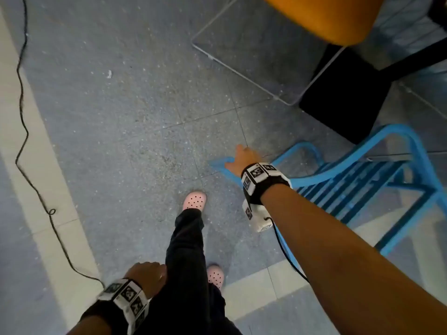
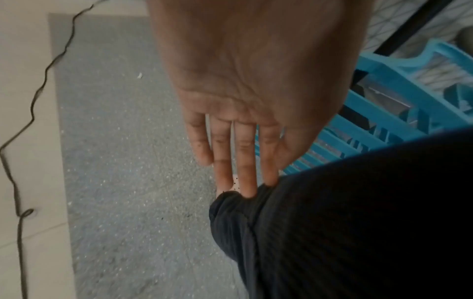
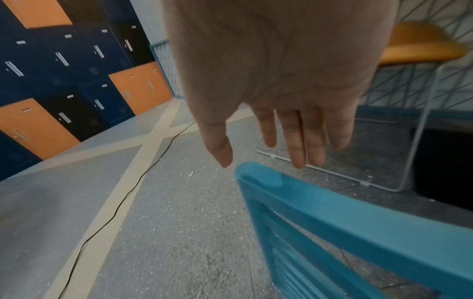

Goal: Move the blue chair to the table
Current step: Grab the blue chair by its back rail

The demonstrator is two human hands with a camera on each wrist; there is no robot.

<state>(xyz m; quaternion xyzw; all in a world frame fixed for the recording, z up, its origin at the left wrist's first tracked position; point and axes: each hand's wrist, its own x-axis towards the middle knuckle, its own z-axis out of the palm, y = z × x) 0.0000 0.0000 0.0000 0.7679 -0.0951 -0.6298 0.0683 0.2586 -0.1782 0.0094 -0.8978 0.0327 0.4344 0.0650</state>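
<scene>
The blue chair [image 1: 358, 175] with a slatted back stands on the floor at the right. My right hand [image 1: 238, 158] reaches out to the left end of its top rail. In the right wrist view the right hand [image 3: 263, 155] is open, its straight fingers just above the rail's corner [image 3: 266, 178]; I cannot tell whether they touch it. My left hand [image 1: 147, 273] hangs beside my dark trouser leg. Seen from the left wrist, the left hand [image 2: 230, 161] has straight fingers and holds nothing.
An orange rounded top [image 1: 324, 18] on a thin pale frame [image 1: 242, 68] stands beyond the chair, with a black block [image 1: 343, 100] beside it. A black cable [image 1: 21, 117] snakes along the floor at the left. Blue and orange lockers [image 3: 64, 81] line the far wall.
</scene>
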